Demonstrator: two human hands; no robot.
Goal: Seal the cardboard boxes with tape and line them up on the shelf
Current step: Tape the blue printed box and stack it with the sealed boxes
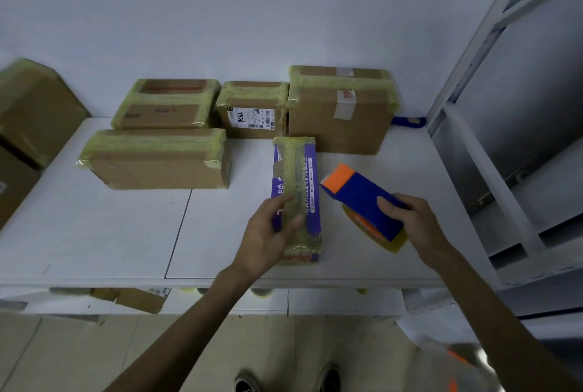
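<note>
- At the front middle of the white shelf (94,234), the purple box (298,177) lies flat, its long side running away from the person, with a strip of yellowish tape down its top
- The left hand (268,234) is on the near left part of it, fingers curled over the top, gripping
- Just right of the box and clear of it, the right hand (413,221) grasps the blue tape dispenser (359,193) by its near end; the orange tip points toward the back and the yellow roll sits underneath
- Behind are four taped cardboard boxes: a wide flat box (154,161) at left, a squat box (164,104) behind that, a labelled box (252,111) in the middle, and a tall box (340,114) just beyond the purple box's far end
- Far left, a brown box (31,108) sits blurred at the shelf's edge
</note>
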